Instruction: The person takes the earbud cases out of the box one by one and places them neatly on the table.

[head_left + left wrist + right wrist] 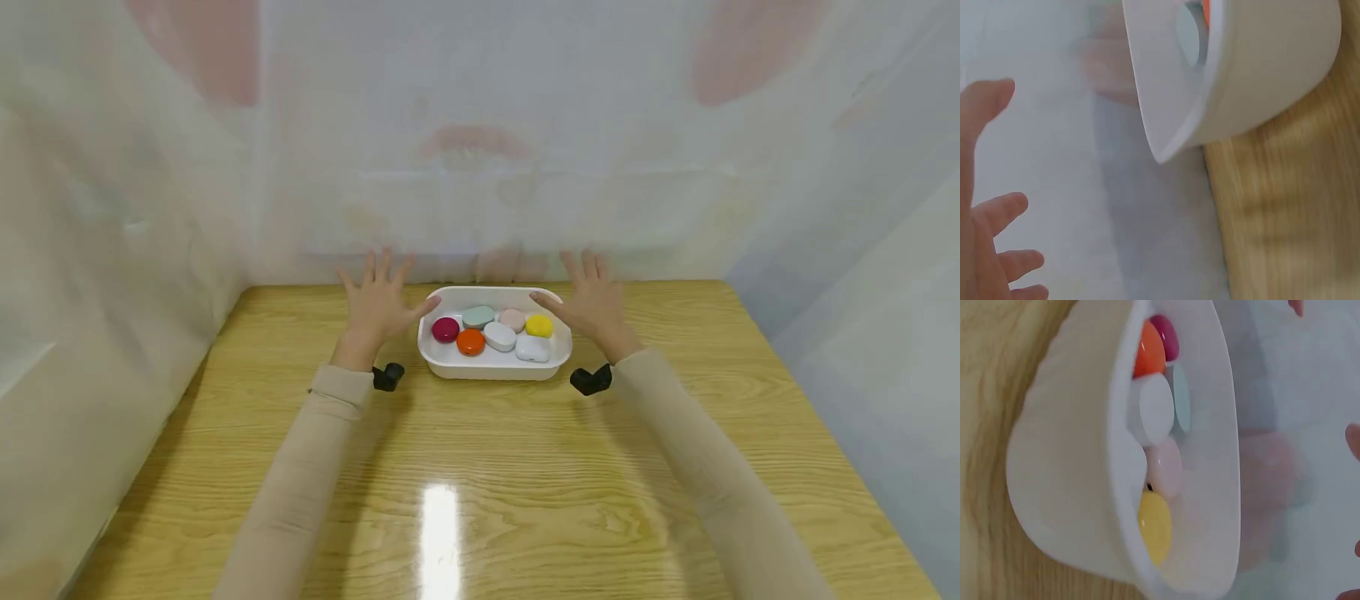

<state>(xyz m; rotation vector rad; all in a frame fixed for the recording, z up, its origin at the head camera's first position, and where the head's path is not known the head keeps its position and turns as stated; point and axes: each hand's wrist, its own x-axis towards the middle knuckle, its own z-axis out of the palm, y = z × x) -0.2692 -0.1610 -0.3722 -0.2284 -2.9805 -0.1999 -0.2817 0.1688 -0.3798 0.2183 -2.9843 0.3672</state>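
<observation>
A white oval-ended tray [495,372] stands on the wooden table and holds several smooth, rounded, case-like pieces. Among them are a dark red one [446,330], an orange one [471,342], a pale green one [477,317], a pink one [512,320], a yellow one [538,326] and two white ones. My left hand [377,308] is beside the tray's left end, fingers spread, thumb overlapping the rim in the head view. At the right end my right hand [596,307] mirrors it, thumb over the rim corner. Neither hand holds anything.
The wood-grain table [510,450] reaches toward me, with a bright light reflection near the front. Pale sheeting [480,208] hangs right behind the table's back edge and also along both sides. Dark wrist-worn devices [388,377] sit at the cuffs.
</observation>
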